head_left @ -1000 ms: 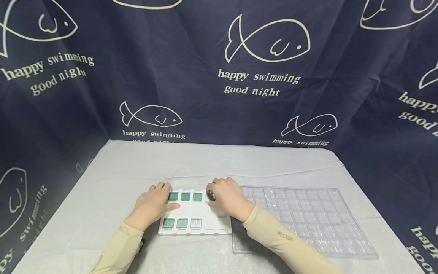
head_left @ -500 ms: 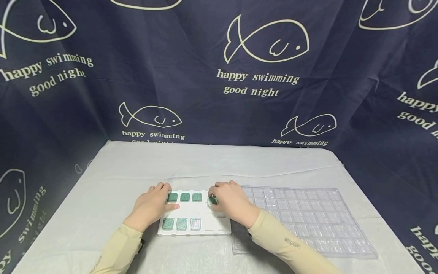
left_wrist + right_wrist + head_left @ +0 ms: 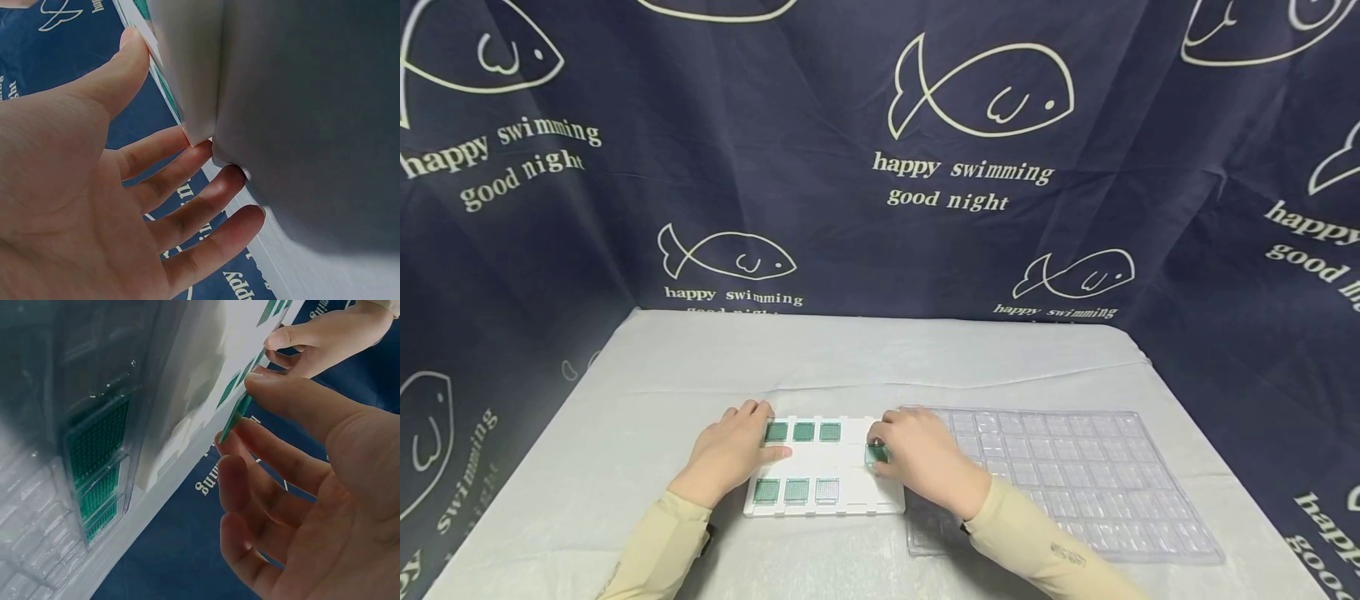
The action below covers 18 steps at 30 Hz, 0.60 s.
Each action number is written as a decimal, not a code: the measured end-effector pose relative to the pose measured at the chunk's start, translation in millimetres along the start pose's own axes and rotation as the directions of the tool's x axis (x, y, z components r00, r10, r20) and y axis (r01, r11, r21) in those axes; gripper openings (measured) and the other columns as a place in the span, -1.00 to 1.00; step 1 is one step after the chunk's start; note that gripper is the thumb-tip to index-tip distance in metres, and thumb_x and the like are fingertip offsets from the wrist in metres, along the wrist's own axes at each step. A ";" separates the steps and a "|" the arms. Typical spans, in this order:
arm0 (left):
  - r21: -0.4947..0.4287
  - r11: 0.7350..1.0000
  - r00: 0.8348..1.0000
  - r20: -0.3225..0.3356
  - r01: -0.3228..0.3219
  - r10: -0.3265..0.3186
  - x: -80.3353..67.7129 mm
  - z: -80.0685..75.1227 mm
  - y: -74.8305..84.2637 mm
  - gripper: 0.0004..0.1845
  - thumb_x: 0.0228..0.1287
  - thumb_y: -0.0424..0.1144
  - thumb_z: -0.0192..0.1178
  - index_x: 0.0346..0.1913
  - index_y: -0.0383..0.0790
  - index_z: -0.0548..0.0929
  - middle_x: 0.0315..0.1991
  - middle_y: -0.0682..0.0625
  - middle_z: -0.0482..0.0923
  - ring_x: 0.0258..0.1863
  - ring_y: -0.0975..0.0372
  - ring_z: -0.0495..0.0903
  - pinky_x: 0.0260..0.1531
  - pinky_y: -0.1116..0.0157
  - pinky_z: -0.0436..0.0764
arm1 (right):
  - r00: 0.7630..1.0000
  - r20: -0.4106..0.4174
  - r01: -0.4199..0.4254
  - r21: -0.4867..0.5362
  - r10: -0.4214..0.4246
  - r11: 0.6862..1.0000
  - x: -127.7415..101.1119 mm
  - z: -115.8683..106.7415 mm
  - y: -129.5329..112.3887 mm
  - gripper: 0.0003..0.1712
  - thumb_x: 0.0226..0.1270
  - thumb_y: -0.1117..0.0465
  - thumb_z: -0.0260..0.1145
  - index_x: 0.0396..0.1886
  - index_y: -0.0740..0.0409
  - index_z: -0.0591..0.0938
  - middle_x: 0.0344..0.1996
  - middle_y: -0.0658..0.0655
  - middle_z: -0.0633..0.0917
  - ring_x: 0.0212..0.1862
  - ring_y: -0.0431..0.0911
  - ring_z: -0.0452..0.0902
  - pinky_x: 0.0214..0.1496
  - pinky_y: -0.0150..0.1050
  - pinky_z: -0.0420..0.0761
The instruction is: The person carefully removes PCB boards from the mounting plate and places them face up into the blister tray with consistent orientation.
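A white slotted tray [image 3: 812,454] lies flat on the table, with small green perforated circuit boards [image 3: 803,432] in two rows. My left hand [image 3: 727,452] rests at its left side, thumb on the top face and straight, spread fingers by the far-left corner. Near the right edge of the white tray, my right hand [image 3: 925,454] pinches one green perforated circuit board [image 3: 876,454] between thumb and fingertips. In the right wrist view, that pinched board [image 3: 236,415] is seen nearly edge-on.
To the right lies a clear plastic tray [image 3: 1060,454] of many small cells, partly under my right forearm. More green boards [image 3: 100,444] sit in cells of it in the right wrist view. A dark blue curtain [image 3: 850,167] with fish drawings hangs behind the pale tablecloth [image 3: 700,358].
My right hand has moved right and towards me with the green perforated circuit board, away from the white tray's far row. My left hand stays where it was on the tray.
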State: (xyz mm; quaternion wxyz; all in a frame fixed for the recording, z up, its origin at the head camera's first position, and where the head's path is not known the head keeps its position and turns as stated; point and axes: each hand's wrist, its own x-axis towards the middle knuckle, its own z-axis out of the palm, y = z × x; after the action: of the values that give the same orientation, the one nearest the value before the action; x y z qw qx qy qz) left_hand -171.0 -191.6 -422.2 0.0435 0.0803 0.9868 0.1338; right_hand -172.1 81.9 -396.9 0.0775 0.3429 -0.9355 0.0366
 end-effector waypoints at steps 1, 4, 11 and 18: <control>0.000 1.000 1.000 0.000 -0.001 0.001 0.2 0.0 0.0 -0.41 0.15 0.14 0.44 0.05 -0.20 0.53 -0.11 -0.04 0.55 -0.23 0.09 0.51 -0.28 0.05 0.59 | 1.000 -0.003 0.000 0.000 0.000 1.000 -1.8 -0.3 0.3 -0.71 0.02 0.02 0.63 -0.28 -0.03 0.77 -0.44 -0.10 0.68 -0.42 -0.23 0.55 -0.31 -0.31 0.51; -0.001 1.000 1.000 0.000 0.000 0.000 0.6 0.4 -0.4 -0.41 0.15 0.14 0.43 0.05 -0.20 0.53 -0.12 -0.04 0.54 -0.24 0.10 0.50 -0.28 0.05 0.59 | 1.000 -0.012 0.004 -0.001 -0.004 1.000 -7.7 -1.4 1.2 -0.73 0.01 0.06 0.63 -0.29 -0.03 0.77 -0.44 -0.11 0.69 -0.42 -0.24 0.55 -0.33 -0.34 0.47; 0.002 1.000 1.000 0.000 -0.004 0.004 0.7 0.1 -0.6 -0.40 0.15 0.14 0.43 0.07 -0.20 0.53 -0.10 -0.05 0.55 -0.23 0.10 0.52 -0.27 0.05 0.59 | 1.000 0.004 -0.016 0.037 0.015 0.999 -23.0 -2.2 4.2 -0.72 0.01 0.07 0.64 -0.28 -0.02 0.77 -0.40 -0.09 0.72 -0.36 -0.22 0.62 -0.30 -0.33 0.48; -0.005 1.000 1.000 -0.001 -0.003 0.003 0.0 0.2 -0.5 -0.40 0.15 0.13 0.43 0.08 -0.20 0.54 -0.09 -0.05 0.56 -0.24 0.11 0.51 -0.29 0.08 0.59 | 0.999 0.003 -0.040 0.050 0.040 0.998 -37.8 -3.6 5.1 -0.70 -0.03 0.06 0.66 -0.29 -0.03 0.77 -0.39 -0.11 0.72 -0.37 -0.25 0.61 -0.32 -0.37 0.47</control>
State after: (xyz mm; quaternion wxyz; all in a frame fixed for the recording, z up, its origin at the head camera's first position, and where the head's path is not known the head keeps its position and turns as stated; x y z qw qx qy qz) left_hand -171.0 -191.9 -422.6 0.0432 0.0816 0.9864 0.1361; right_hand -146.6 110.3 -399.8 0.0670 0.3259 -0.9410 0.0612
